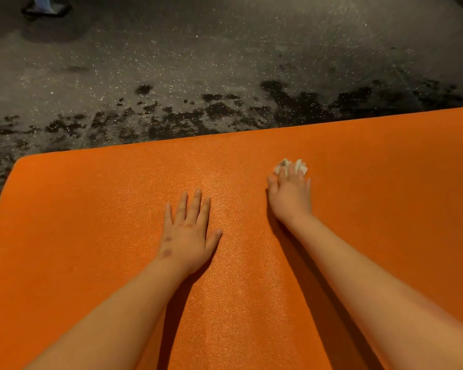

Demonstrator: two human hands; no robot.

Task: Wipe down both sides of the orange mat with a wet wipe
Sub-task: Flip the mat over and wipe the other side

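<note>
- The orange mat (91,236) is lying flat on the floor, filling the lower two thirds of the frame. Its far edge is running from the middle left up to the right border, and a rounded corner is showing at the left.
- The left hand (187,233) is resting palm down on the mat just left of the frame's centre. Its fingers are straight and slightly spread, the thumb is pointing out to the right, and it is holding nothing.
- The right hand (290,196) is reaching farther up the mat, right of centre, near the far edge. Its fingers are bending down over a bunched white wet wipe (281,166) and holding it against the mat.
- The wipe is poking out between and beyond the fingertips, touching the orange surface.
- Both bare forearms are stretching in from the bottom of the frame, casting shadows on the mat.
- The dark speckled floor (171,62) is filling the upper part, with darker wet-looking patches (219,110) lying just beyond the mat's far edge.
- A shoe (47,8) of another person is standing in the upper left corner.
</note>
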